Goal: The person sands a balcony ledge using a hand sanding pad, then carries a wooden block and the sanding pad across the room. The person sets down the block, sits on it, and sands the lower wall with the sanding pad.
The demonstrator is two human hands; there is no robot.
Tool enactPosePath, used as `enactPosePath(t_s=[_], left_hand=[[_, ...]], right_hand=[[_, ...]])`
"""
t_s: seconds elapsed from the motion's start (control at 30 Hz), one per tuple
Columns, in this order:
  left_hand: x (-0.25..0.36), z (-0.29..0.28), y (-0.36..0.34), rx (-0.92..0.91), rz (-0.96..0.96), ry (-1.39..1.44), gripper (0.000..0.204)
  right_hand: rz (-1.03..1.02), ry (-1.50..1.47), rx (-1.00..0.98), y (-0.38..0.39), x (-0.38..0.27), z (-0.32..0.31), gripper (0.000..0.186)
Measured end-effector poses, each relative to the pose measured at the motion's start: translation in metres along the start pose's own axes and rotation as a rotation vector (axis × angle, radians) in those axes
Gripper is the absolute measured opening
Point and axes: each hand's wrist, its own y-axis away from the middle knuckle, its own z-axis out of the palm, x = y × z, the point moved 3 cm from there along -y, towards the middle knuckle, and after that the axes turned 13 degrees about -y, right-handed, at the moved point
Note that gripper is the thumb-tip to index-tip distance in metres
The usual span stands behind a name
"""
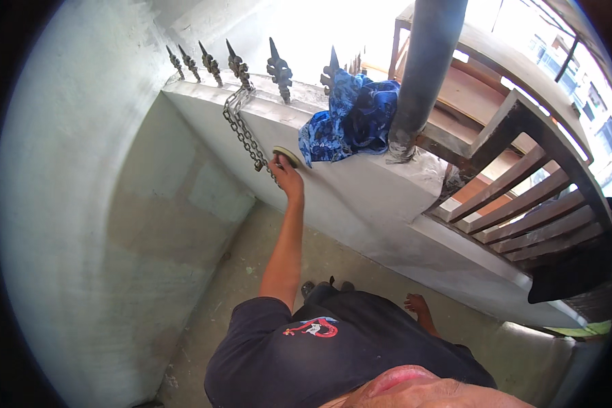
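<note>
Pale-rimmed round disc [285, 156] was pinched by its near edge in L hand [289, 178], fingers closed on it, at the inner face of the whitish wall [360, 187]; contact w/ wall couldn't be told. Metal chain [241, 132] was draped over wall top nr row of dark spikes [279, 71], its lower part hung just beside L hand. Blue patterned cloth [367, 112] was bunched on wall top, R of disc, against grey pipe [428, 68]. R hand [415, 303] was held low, fingers loosely spread, nothing seen gripped.
</note>
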Motion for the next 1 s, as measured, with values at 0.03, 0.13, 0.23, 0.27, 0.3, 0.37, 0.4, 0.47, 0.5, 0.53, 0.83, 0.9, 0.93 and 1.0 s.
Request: enactPosePath(t_s=[0.03,0.13,0.23,0.27,0.3,0.37,0.4,0.47,0.5,0.53,0.83,0.9,0.93,1.0], left_hand=[[-0.001,-0.002,-0.004,0.037,-0.017,-0.011,0.041],[-0.002,-0.004,-0.015,0.019,-0.044,0.085,0.041],[-0.003,-0.003,-0.003,-0.013,0.018,0.057,0.04],[-0.004,-0.001,0.005,-0.059,0.016,0.035,0.04],[-0.005,0.002,0.01,-0.112,0.008,0.014,0.04],[-0.004,0.003,0.009,-0.081,0.046,0.091,0.04],[-0.003,0.003,0.006,-0.042,0.056,0.119,0.041],[-0.002,0.001,-0.007,-0.005,-0.006,0.11,0.042],[-0.001,0.0,-0.014,0.012,-0.034,0.084,0.042],[0.003,-0.003,-0.014,0.071,0.014,0.08,0.042],[0.014,-0.004,0.006,0.019,0.086,0.067,0.042],[0.017,-0.008,-0.017,0.126,0.097,0.144,0.042],[0.016,-0.008,-0.02,0.132,0.064,0.128,0.04],[0.013,-0.005,-0.016,0.005,-0.058,0.057,0.039]], right_hand=[[-0.016,0.016,-0.012,0.0,0.0,0.002,0.04],[-0.035,0.009,-0.004,0.0,-0.003,0.004,0.04],[-0.046,0.005,-0.016,-0.003,-0.006,0.008,0.042],[-0.005,0.047,0.039,-0.004,-0.005,0.007,0.043],[-0.037,0.009,-0.025,-0.006,-0.006,0.01,0.043],[0.031,0.05,0.023,-0.006,-0.002,0.009,0.044],[-0.02,0.029,-0.023,-0.006,-0.002,0.01,0.044],[-0.02,0.093,0.023,-0.005,-0.002,0.008,0.044],[-0.026,0.072,-0.015,-0.004,-0.002,0.009,0.043],[-0.029,0.081,-0.007,-0.003,-0.004,0.009,0.042],[-0.216,0.146,-0.114,-0.018,-0.041,0.056,0.044],[-0.25,0.176,-0.125,-0.021,-0.048,0.064,0.044],[-0.252,0.206,-0.13,-0.021,-0.05,0.068,0.042],[-0.249,0.249,-0.142,-0.022,-0.054,0.075,0.04]])
